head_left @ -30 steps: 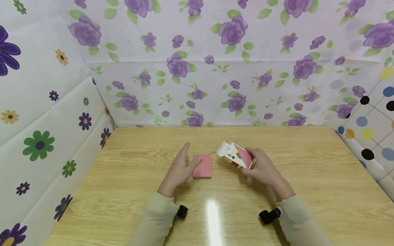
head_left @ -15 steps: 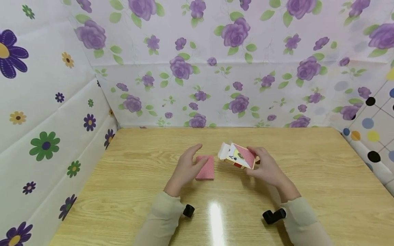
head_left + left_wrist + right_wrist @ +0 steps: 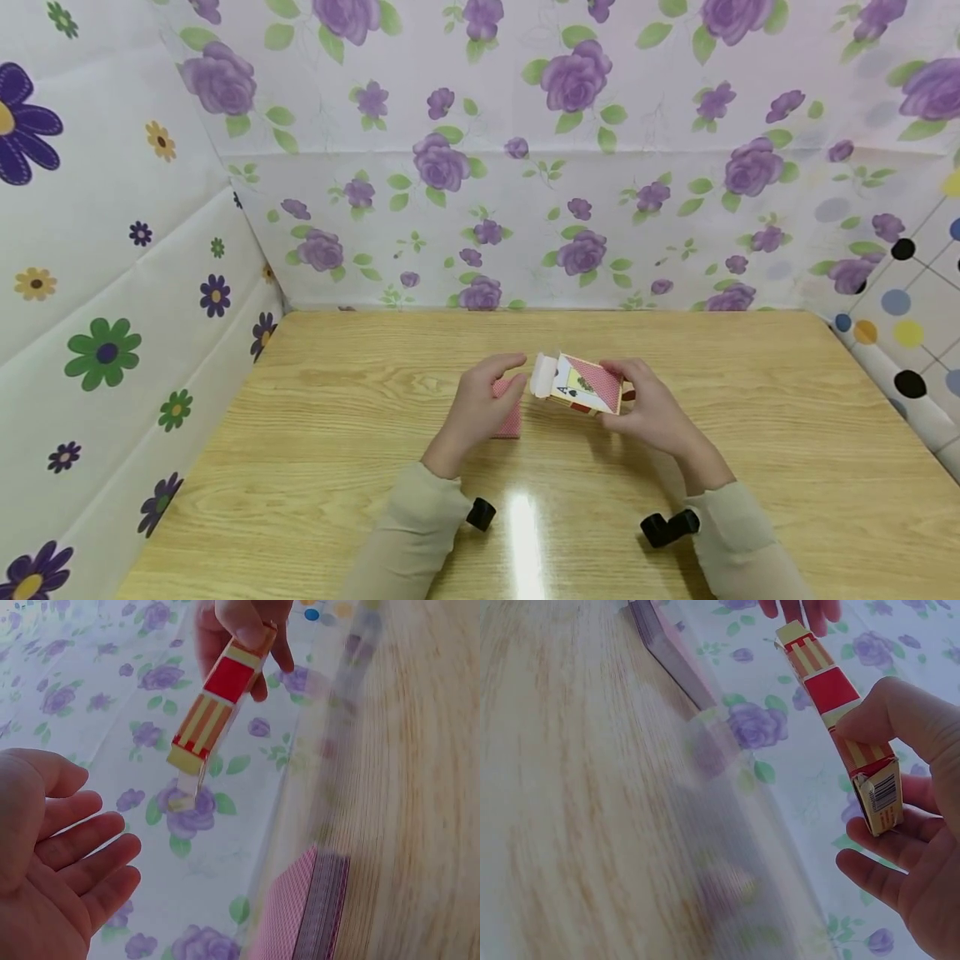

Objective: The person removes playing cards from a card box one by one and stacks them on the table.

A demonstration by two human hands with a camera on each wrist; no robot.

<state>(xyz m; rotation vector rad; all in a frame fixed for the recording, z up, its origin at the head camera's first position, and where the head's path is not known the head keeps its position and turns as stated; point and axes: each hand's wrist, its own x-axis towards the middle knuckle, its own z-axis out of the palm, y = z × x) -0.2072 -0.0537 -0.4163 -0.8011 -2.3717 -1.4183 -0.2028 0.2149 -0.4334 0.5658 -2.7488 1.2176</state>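
My right hand (image 3: 651, 412) grips a playing card box (image 3: 588, 385) by its right end, holding it above the table. The box has a red patterned corner and an ace printed on its face, and its white flap (image 3: 543, 375) stands open toward the left. In the right wrist view the thumb (image 3: 877, 720) lies on the box's narrow side, near the barcode end. Close to the flap, my left hand (image 3: 480, 404) hovers with loosely bent fingers and holds nothing. Under it on the table lies a stack of red-backed playing cards (image 3: 510, 423), partly hidden by that hand.
The wooden table (image 3: 337, 392) meets a wall sheet with purple flowers (image 3: 438, 162) at its back edge. More patterned sheets stand at the left and right. A bright light reflection (image 3: 523, 533) shows on the front of the table.
My left hand has moved right across the card stack toward the box's flap. The box has turned a little more level in my right hand, which still grips it.
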